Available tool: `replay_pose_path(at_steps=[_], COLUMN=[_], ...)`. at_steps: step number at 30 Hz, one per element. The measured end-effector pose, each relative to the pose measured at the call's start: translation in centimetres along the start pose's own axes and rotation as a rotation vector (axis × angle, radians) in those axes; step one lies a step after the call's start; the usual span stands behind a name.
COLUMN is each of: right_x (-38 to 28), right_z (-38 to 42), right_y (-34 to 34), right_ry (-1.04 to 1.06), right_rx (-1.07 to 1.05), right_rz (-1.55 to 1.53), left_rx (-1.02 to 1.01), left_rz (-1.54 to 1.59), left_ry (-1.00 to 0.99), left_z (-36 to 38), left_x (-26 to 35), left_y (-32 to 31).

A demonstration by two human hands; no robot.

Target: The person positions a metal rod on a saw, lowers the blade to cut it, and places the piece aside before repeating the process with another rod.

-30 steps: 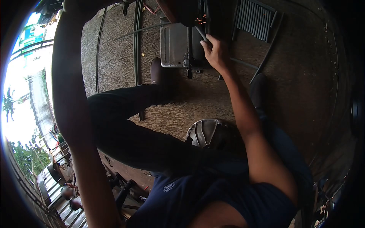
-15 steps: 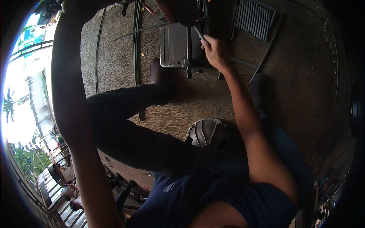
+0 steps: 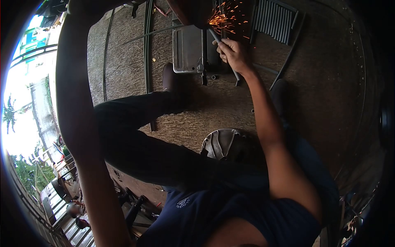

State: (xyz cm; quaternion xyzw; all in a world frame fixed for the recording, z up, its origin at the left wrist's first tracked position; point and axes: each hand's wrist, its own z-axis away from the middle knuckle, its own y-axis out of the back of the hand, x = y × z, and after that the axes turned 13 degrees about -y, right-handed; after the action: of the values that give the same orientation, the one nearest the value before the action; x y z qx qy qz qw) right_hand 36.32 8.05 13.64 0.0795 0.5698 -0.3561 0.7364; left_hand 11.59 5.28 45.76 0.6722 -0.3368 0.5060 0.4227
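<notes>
My right hand (image 3: 231,53) is closed around a thin grey metal tube (image 3: 236,75), which runs from the machine at the top down past my wrist. The tube's upper end meets the underside of a dark reddish machine guard (image 3: 181,9), and orange sparks (image 3: 224,19) spray to the right from there. Below the guard lies a grey metal machine base (image 3: 187,51) with a clamp-like fitting (image 3: 201,66). My left arm reaches up the left side to the top edge. My left hand (image 3: 96,9) is dark and mostly cut off there, its fingers hidden.
Grey tubes lie stacked in a neat row (image 3: 275,21) at upper right, beside a long thin bar (image 3: 291,51). More long bars (image 3: 148,53) lie on the worn floor (image 3: 127,61) at left. A dark ribbed round object (image 3: 220,144) sits between my legs.
The few sparks at the top have grown into a wide orange spray. My right hand has shifted slightly, and more of the tube shows below it.
</notes>
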Motion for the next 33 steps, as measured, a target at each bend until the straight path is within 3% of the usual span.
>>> replay_pose_path(at_steps=[4,6,7,8,9,10,11,13,15,16,18,19,21,22,24,25,27,31,33], right_x=[-0.6,-0.4,-0.2,0.0,0.0,0.0,0.0,-1.2,-1.1,-1.0,-0.9,-0.9,-1.0,-1.0,-0.8,-0.7,-1.0,-1.2,-0.7], right_z=[0.5,0.4,0.3,0.1,0.0,-0.1,0.0,0.8,0.9,0.8,0.7,0.6,0.6,0.6,0.6,0.6,0.8,1.0,0.5], right_y=[-0.2,-0.2,-0.2,-0.1,-0.2,-0.2,-0.2,-0.8,-1.0,-1.1,-1.4,-1.6,-1.8,-1.9,-1.8,-1.8,-1.7,-1.4,-1.0], right_ry=[-0.077,-0.061,-0.044,-0.044,0.035,0.115,0.114,0.216,0.279,0.340,0.414,0.488,0.470,0.452,0.435,0.417,0.319,0.171,0.115], right_rx=[-0.098,-0.073,-0.048,-0.047,0.030,0.107,0.108,0.337,0.396,0.453,0.519,0.586,0.584,0.583,0.559,0.536,0.456,0.306,0.227], right_rz=[-0.137,-0.086,-0.034,-0.033,0.126,0.286,0.286,0.588,0.638,0.687,0.717,0.747,0.767,0.787,0.761,0.736,0.647,0.465,0.369], left_rx=[-0.014,-0.100,-0.100,-0.106,-0.110,-0.109,-0.130,-0.150,0.081,0.080,-0.168,-0.168,0.060,0.060,-0.207,-0.207,0.022,-0.065,-0.121], left_rz=[-0.020,-0.249,-0.249,-0.012,0.226,0.226,0.078,-0.071,0.039,0.039,0.314,0.314,-0.222,-0.222,0.189,0.190,0.081,0.091,-0.070], left_ry=[-0.028,-0.072,-0.072,-0.018,0.037,0.037,0.026,0.014,0.007,0.007,0.085,0.086,-0.028,-0.028,0.078,0.078,0.137,0.007,0.009], left_z=[-1.2,-1.1,-0.1,1.2,1.9,1.2,0.0,0.2,1.5,1.2,0.6,0.6,0.7,0.6,0.4,0.4,0.5,0.5,-1.4], left_x=[-0.9,-0.2,0.5,1.2,1.6,1.2,0.4,0.7,0.8,0.6,0.8,0.6,0.2,0.3,1.0,1.1,1.4,0.0,-0.8], left_y=[2.4,1.4,0.4,-0.6,-1.1,-0.5,0.5,-0.5,-1.8,-1.0,0.5,0.1,-1.3,-0.8,0.0,-0.4,-1.3,0.2,2.6])
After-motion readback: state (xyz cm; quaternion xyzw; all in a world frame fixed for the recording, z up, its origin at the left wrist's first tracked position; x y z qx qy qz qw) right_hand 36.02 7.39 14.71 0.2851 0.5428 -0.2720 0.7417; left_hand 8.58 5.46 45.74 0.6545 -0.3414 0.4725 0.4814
